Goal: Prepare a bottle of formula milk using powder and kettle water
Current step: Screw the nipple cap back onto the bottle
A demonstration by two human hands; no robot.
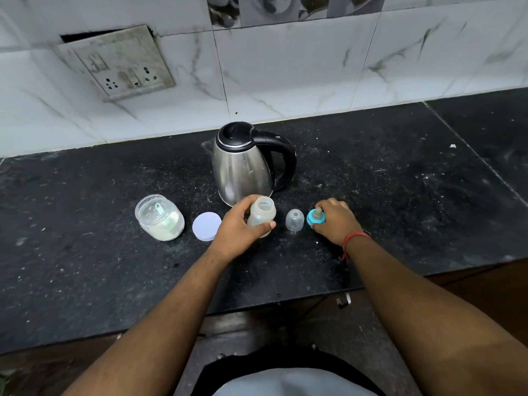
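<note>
While steadying the open bottle (pixel 261 214) on the counter (pixel 400 195) with left hand (pixel 238 228) wrapped round it, parking the teat ring (pixel 315 217), pinched in right hand (pixel 334 220), aside, probably clearing the mouth for powder and water.

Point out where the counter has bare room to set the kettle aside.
Bare counter lies right of the kettle, and left of it behind the powder jar. The front row is crowded: jar, lid, bottle, clear cap, blue teat ring.
</note>
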